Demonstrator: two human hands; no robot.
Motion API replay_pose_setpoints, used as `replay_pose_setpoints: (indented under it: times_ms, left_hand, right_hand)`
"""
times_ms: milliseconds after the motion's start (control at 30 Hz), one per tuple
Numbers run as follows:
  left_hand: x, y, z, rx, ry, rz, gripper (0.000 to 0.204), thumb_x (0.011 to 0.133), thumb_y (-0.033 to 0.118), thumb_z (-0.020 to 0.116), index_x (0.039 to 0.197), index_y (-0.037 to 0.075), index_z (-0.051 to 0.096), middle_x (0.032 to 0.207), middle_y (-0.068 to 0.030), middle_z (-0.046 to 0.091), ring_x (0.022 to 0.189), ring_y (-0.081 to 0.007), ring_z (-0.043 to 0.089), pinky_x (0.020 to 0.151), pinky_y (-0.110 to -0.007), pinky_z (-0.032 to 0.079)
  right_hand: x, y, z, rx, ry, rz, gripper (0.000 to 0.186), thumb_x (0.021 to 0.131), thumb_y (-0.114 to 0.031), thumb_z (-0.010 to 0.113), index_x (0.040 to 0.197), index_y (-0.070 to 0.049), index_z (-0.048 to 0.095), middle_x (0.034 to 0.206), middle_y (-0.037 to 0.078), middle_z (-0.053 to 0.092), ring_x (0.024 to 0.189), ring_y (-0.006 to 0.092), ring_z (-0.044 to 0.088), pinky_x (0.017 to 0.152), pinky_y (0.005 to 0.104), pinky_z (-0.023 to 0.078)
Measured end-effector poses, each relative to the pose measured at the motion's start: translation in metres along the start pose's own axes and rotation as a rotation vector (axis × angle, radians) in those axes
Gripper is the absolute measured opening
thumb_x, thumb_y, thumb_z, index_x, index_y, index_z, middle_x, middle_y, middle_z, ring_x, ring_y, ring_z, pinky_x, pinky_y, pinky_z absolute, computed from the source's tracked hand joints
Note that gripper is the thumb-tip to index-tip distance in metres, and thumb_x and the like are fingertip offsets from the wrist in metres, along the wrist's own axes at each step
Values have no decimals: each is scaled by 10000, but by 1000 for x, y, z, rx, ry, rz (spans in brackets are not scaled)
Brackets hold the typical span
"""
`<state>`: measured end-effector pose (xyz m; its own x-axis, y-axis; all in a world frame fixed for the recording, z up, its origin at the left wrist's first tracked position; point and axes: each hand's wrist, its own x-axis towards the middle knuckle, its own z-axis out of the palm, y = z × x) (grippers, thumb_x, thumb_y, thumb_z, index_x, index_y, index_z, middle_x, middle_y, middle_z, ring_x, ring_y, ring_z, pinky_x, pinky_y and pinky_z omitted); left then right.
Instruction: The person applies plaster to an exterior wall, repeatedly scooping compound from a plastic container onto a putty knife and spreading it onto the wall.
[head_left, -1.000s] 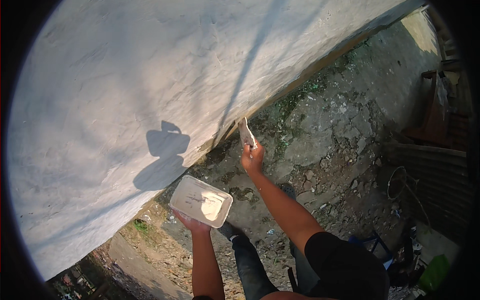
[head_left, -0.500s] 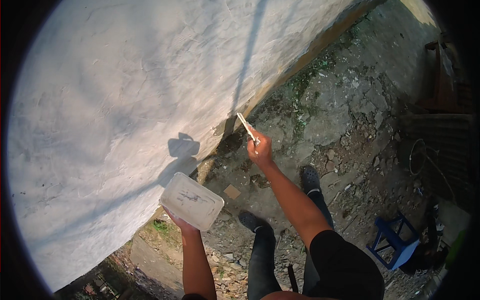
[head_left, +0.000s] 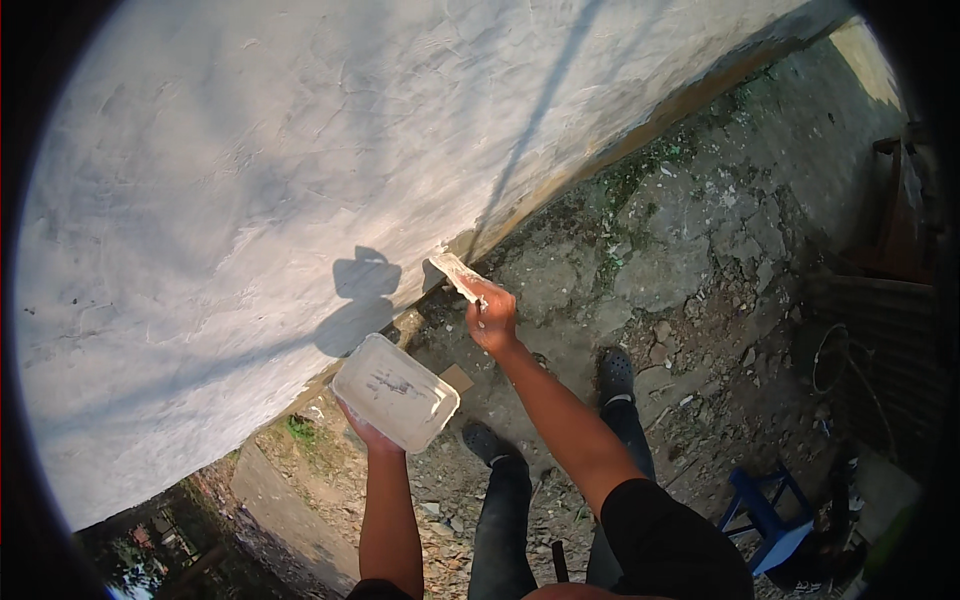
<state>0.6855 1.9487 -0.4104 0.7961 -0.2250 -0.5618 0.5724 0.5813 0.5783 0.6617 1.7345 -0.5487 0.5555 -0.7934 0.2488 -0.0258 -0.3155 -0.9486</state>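
My left hand holds a shallow, pale rectangular plastic tub from beneath and along its left side. White smears and grey scrapes mark the tub's inside, and a thicker white streak lies near its right end. In my right hand is a flat, scraper-like tool coated with white; the fingers cover its handle end. Its broad tip is at the lower edge of the white, rough-plastered wall, seemingly touching it. White spots stick to the fingers of the right hand.
Cracked concrete and rubble run along the wall's foot. A blue plastic stool stands at lower right. Dark corrugated sheeting lies along the right side. A small brown square piece lies on the ground by my feet.
My right hand has moved left and slightly down, bringing the tool against the wall's lower edge and turning its broad face into view. The tub has shifted slightly right and up.
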Motion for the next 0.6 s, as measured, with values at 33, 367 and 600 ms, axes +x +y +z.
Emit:
replay_pose_setpoints:
  times_ms: [33,367,600]
  left_hand:
    - [-2,1,-2,4,6,3,510,988,552,404,1270,149,540,1197,-56,601,1069,-259,591,935,-451,504]
    - [-9,-29,5,-1,26,38,535,987,552,403,1310,143,523,1233,-54,585,1113,-262,576,961,-453,491]
    - [-16,-31,5,-32,-112,10,555,989,564,388,1313,134,524,1238,-70,589,1112,-268,577,960,-452,491]
  right_hand:
    - [-3,1,-7,57,-93,-82,402,756,0,516,1130,40,657,1025,255,679,964,415,671,874,419,529]
    - [126,100,-100,81,349,385,279,842,-34,546,1078,67,655,789,108,656,669,196,574,653,337,458]
    - [47,23,-24,96,-18,143,428,748,-5,522,1152,37,656,1042,265,668,973,420,661,853,395,518]
